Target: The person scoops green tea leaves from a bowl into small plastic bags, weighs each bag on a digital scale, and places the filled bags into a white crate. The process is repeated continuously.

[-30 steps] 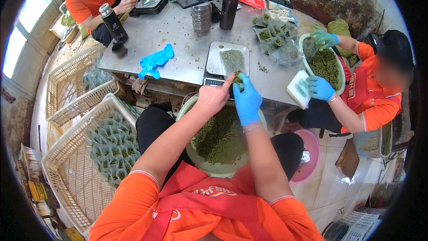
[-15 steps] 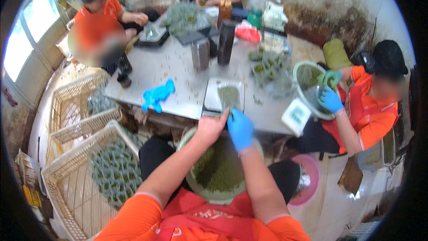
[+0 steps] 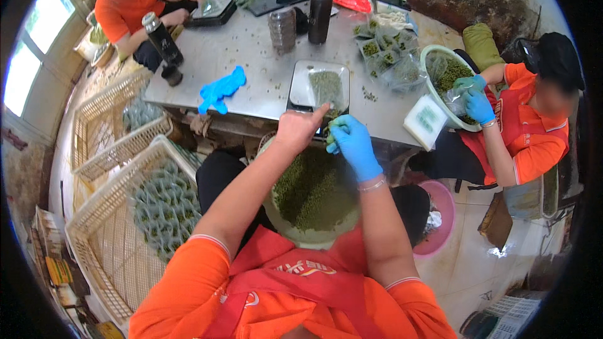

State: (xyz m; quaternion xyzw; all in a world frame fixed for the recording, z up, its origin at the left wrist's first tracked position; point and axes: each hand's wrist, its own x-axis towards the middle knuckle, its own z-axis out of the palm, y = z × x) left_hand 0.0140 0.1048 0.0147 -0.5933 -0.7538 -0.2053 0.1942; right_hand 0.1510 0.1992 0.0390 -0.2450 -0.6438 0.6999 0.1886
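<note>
A clear plastic bag, partly filled with small green grains, lies on a white-topped scale at the table's near edge. My bare left hand is closed at the bag's near end, its index finger stretched along the mouth. Just right of it and slightly lower, my blue-gloved right hand has its fingertips bent together, with some green grains showing at them. Below both hands, between my knees, sits a wide pale basin holding a heap of the same green grains.
A blue glove and dark bottle are on the metal table. Filled bags lie in a plastic crate at left. A co-worker's gloved hands work over a basin at right; another person sits far left.
My right hand has drawn slightly down and right from the bag's mouth; my left stays there. The whole view has shifted. The right co-worker's hands are now closer together.
</note>
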